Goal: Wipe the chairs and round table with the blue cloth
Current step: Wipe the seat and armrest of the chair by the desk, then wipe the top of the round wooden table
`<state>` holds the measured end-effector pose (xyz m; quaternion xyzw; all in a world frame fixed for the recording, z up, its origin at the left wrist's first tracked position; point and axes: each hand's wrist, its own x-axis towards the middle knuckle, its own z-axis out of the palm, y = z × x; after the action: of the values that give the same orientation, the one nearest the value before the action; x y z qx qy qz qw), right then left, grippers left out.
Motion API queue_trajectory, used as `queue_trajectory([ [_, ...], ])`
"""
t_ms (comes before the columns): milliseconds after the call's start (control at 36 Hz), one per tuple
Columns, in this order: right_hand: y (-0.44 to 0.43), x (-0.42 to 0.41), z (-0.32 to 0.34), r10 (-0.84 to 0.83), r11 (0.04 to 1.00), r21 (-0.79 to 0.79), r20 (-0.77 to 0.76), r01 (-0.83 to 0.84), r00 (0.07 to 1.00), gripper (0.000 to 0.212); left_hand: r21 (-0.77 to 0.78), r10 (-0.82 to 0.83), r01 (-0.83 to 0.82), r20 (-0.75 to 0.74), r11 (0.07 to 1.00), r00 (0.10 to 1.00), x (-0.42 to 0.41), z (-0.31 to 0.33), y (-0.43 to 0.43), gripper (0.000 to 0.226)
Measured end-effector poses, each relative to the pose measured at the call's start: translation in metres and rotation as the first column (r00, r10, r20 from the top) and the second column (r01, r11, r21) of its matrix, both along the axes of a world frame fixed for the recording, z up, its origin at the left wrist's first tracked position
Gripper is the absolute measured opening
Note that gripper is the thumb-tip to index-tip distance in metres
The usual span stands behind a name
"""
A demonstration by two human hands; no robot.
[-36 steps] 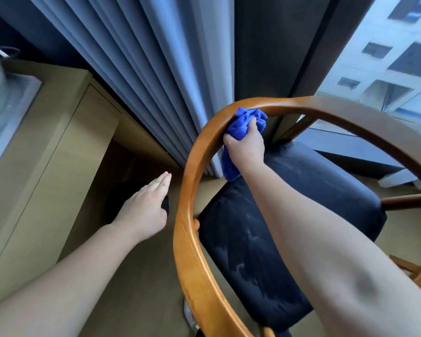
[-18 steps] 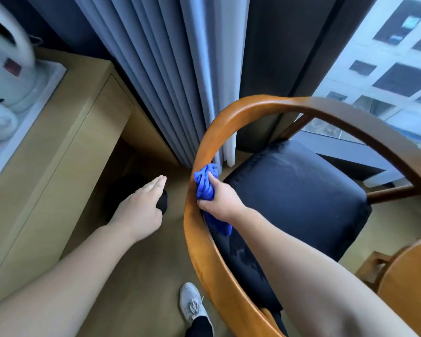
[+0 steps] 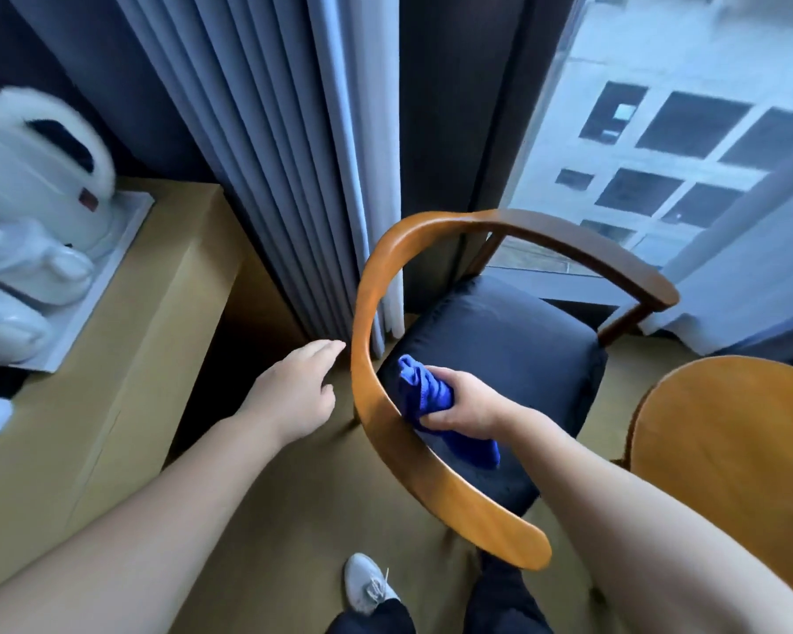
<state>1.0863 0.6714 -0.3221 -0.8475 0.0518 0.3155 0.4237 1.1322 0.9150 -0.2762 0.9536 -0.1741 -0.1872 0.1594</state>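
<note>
Right hand (image 3: 465, 400) at 5 o'clock of frame centre, reaching in from the lower right, knuckles up. Its fingers are curled round the bunched blue cloth (image 3: 424, 393), thumb laid over the top. The cloth is pressed to the inner face of the chair (image 3: 369, 359) rail, over the left edge of the black seat cushion (image 3: 513, 350), and 1 loose tail hangs toward 6 o'clock. Left hand (image 3: 296, 395) at 7 o'clock, palm down over the floor (image 3: 257, 519), fingers straight and close together, holding nothing. Its tips are just beside the rail's outer face; cannot tell if they touch. The rail's free end sits at 6 o'clock, near the grey shoe (image 3: 367, 583). Round table (image 3: 729, 432) rim at 4 o'clock, just beside the right forearm. Curtain (image 3: 271, 153) folds hang close behind the rail at 12 o'clock. Open floor strip runs between the chair and the desk (image 3: 111, 359) at 8 o'clock. White kettle (image 3: 33, 176) at 10 o'clock carries 1 small red mark, too blurred to read.
</note>
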Motion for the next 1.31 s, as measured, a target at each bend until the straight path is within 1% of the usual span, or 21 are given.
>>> queue_trajectory([
  [83,-0.005,-0.033,0.043,-0.059,0.998,0.028,0.047,0.058,0.997,0.066,-0.064,-0.150,0.157,0.103,0.986,0.983,-0.015,0.030,-0.019,0.058],
  [111,-0.007,-0.044,0.056,-0.078,0.997,0.034,0.054,0.076,0.996,0.069,-0.094,-0.195,0.208,0.133,0.974,0.972,-0.022,0.040,-0.026,0.058],
  [167,-0.010,-0.067,0.082,-0.125,0.991,0.046,0.075,0.122,0.989,0.083,-0.154,-0.277,0.309,0.196,0.939,0.941,-0.036,0.058,-0.042,0.058],
  [250,-0.017,-0.103,0.114,-0.186,0.982,0.046,0.100,0.182,0.977,0.101,-0.199,-0.402,0.460,0.273,0.865,0.874,-0.063,0.082,-0.065,0.059],
  [361,-0.033,-0.152,0.144,-0.206,0.978,0.066,0.130,0.199,0.970,0.114,-0.222,-0.528,0.612,0.338,0.759,0.779,-0.103,0.108,-0.092,0.053],
  [445,-0.050,-0.191,0.162,-0.224,0.974,0.075,0.151,0.215,0.963,0.119,-0.232,-0.600,0.687,0.351,0.688,0.719,-0.136,0.125,-0.114,0.048],
  [500,-0.064,-0.219,0.174,-0.234,0.971,0.080,0.169,0.224,0.957,0.122,-0.244,-0.611,0.695,0.341,0.676,0.714,-0.163,0.136,-0.131,0.041],
  [556,-0.079,-0.250,0.184,-0.234,0.972,0.085,0.203,0.221,0.951,0.123,-0.227,-0.619,0.695,0.327,0.682,0.714,-0.192,0.144,-0.149,0.034],
  [611,-0.096,-0.288,0.190,-0.242,0.970,0.093,0.232,0.227,0.942,0.121,-0.195,-0.631,0.703,0.327,0.684,0.704,-0.223,0.150,-0.169,0.029],
  [667,-0.113,-0.331,0.192,-0.294,0.954,0.130,0.247,0.269,0.923,0.114,-0.190,-0.630,0.707,0.339,0.682,0.699,-0.257,0.153,-0.188,0.027],
  [695,-0.122,-0.354,0.194,-0.332,0.941,0.149,0.255,0.302,0.908,0.107,-0.198,-0.626,0.702,0.335,0.684,0.704,-0.275,0.154,-0.197,0.028],
  [750,-0.137,-0.401,0.199,-0.393,0.919,0.159,0.289,0.361,0.873,0.085,-0.212,-0.620,0.694,0.326,0.688,0.714,-0.305,0.153,-0.214,0.030],
  [778,-0.145,-0.425,0.200,-0.405,0.914,0.153,0.310,0.376,0.860,0.075,-0.222,-0.616,0.692,0.327,0.687,0.717,-0.319,0.153,-0.222,0.031],
  [806,-0.152,-0.449,0.201,-0.412,0.911,0.149,0.326,0.384,0.851,0.070,-0.240,-0.608,0.687,0.329,0.686,0.722,-0.332,0.153,-0.231,0.031],
  [861,-0.166,-0.494,0.200,-0.432,0.900,0.118,0.357,0.419,0.828,0.076,-0.274,-0.594,0.674,0.323,0.686,0.737,-0.356,0.154,-0.248,0.031],
  [917,-0.177,-0.533,0.196,-0.445,0.881,0.034,0.396,0.471,0.804,0.086,-0.285,-0.589,0.657,0.294,0.698,0.753,-0.379,0.153,-0.263,0.031],
  [972,-0.186,-0.563,0.190,-0.421,0.867,-0.047,0.462,0.496,0.781,0.084,-0.301,-0.599,0.655,0.266,0.693,0.755,-0.399,0.151,-0.278,0.032],
  [1028,-0.196,-0.585,0.185,-0.408,0.844,-0.098,0.521,0.527,0.750,0.077,-0.322,-0.619,0.671,0.260,0.668,0.741,-0.416,0.148,-0.293,0.031],
  [1084,-0.207,-0.602,0.178,-0.411,0.814,-0.120,0.570,0.568,0.711,0.066,-0.343,-0.636,0.682,0.251,0.646,0.729,-0.430,0.143,-0.308,0.031],
  [1222,-0.239,-0.626,0.172,-0.493,0.760,-0.019,0.634,0.649,0.596,0.044,-0.387,-0.648,0.671,0.210,0.632,0.732,-0.450,0.134,-0.344,0.026],
  [1306,-0.264,-0.621,0.180,-0.542,0.740,0.029,0.617,0.671,0.571,0.031,-0.369,-0.666,0.672,0.164,0.642,0.727,-0.452,0.129,-0.366,0.023],
])
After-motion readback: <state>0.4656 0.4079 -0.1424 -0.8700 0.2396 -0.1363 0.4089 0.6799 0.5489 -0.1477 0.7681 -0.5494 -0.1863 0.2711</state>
